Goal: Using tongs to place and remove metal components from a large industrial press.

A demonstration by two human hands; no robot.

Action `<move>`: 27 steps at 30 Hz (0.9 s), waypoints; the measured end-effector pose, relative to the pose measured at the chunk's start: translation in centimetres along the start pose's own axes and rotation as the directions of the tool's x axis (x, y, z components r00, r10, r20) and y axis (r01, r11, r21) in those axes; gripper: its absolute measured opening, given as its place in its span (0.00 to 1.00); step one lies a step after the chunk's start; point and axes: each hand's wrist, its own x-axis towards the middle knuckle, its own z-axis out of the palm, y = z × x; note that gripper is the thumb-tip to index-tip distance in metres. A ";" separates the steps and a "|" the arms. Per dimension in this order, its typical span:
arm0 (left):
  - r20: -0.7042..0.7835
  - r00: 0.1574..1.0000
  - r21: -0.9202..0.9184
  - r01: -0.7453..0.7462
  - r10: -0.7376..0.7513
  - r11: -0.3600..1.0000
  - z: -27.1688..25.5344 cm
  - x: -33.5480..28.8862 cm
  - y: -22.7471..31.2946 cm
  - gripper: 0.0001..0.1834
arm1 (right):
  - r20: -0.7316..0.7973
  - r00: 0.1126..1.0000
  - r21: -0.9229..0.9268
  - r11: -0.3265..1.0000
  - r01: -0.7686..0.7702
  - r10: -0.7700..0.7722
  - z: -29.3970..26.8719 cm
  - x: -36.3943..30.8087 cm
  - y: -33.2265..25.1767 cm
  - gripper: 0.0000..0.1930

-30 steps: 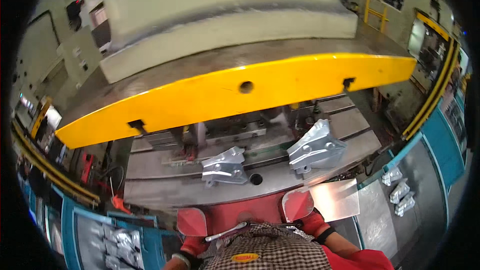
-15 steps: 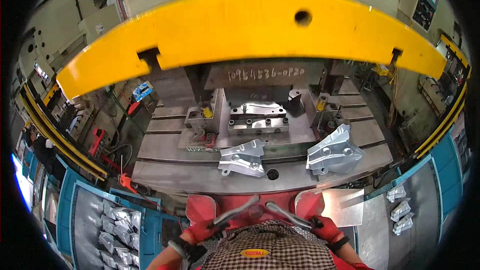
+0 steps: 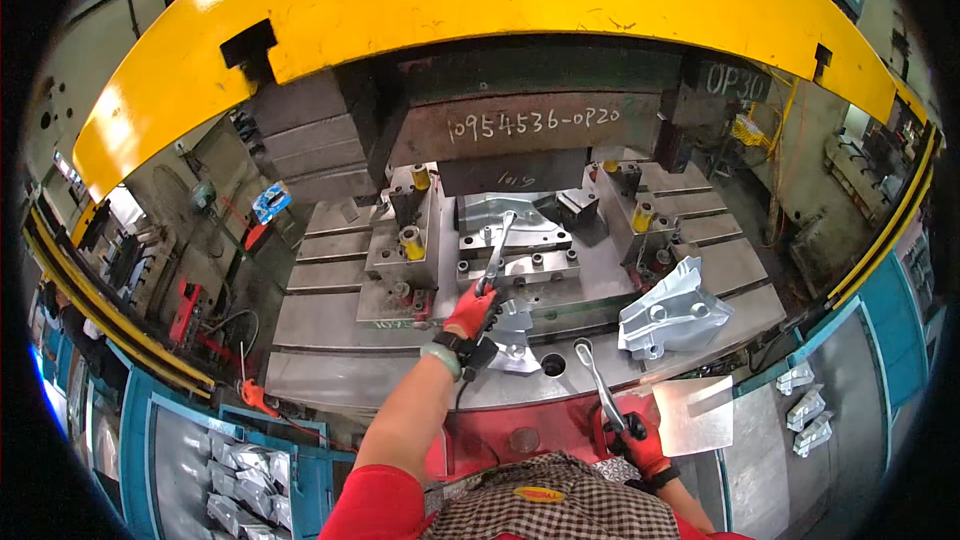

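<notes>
My left hand [image 3: 472, 312], in a red glove, reaches over the press bed. It grips a grey long-handled tool [image 3: 497, 252], whose rounded tip meets a bent sheet-metal part [image 3: 487, 206] on the lower die [image 3: 522, 268]. Whether the tip clings to that part, I cannot tell. My right hand [image 3: 645, 448], also red-gloved, stays low at the right, closed on a second such tool [image 3: 598, 380] that points up and left over the bed's front edge. Partly behind my left hand lies a silvery stamped part [image 3: 516, 335]. More stamped metal [image 3: 672, 310] rests on the bed at the right.
An upper die block [image 3: 540, 130] hangs under the yellow press beam [image 3: 470, 10], above my left hand's tool. Yellow-topped posts [image 3: 411, 242] flank the lower die. A flat sheet [image 3: 695, 415] lies at front right. Stamped parts fill the left bin [image 3: 160, 440]; several lie on the right table [image 3: 850, 390].
My left hand has moved from the red console forward into the die area with its tool. My right hand's tool has swung more upright. The upper die is higher above the lower one.
</notes>
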 end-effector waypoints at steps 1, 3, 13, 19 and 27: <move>-0.075 0.993 0.135 -0.078 0.089 0.988 -0.1 1.3 -0.8 0.17 | -0.009 1.000 0.009 1.000 -0.005 0.005 0.1 -0.1 -0.3 0.07; -0.175 0.943 0.404 -0.193 0.282 0.894 0.8 2.3 -1.2 0.22 | -0.060 0.998 -0.095 0.995 0.024 -0.029 0.1 0.2 0.3 0.08; -0.215 0.953 -0.141 -0.248 0.215 0.958 1.5 0.1 -1.7 0.11 | -0.067 0.995 -0.145 0.987 0.070 -0.080 0.0 0.5 1.3 0.10; -0.175 0.979 -0.131 -0.132 0.108 0.983 2.0 -12.3 -0.9 0.15 | -0.104 0.989 -0.030 0.995 0.099 -0.101 -0.4 0.7 4.4 0.08; -0.256 0.956 0.487 -0.001 0.144 0.874 0.5 -24.4 -9.4 0.17 | -0.034 0.994 -0.126 0.987 0.102 -0.107 0.2 0.1 -1.4 0.06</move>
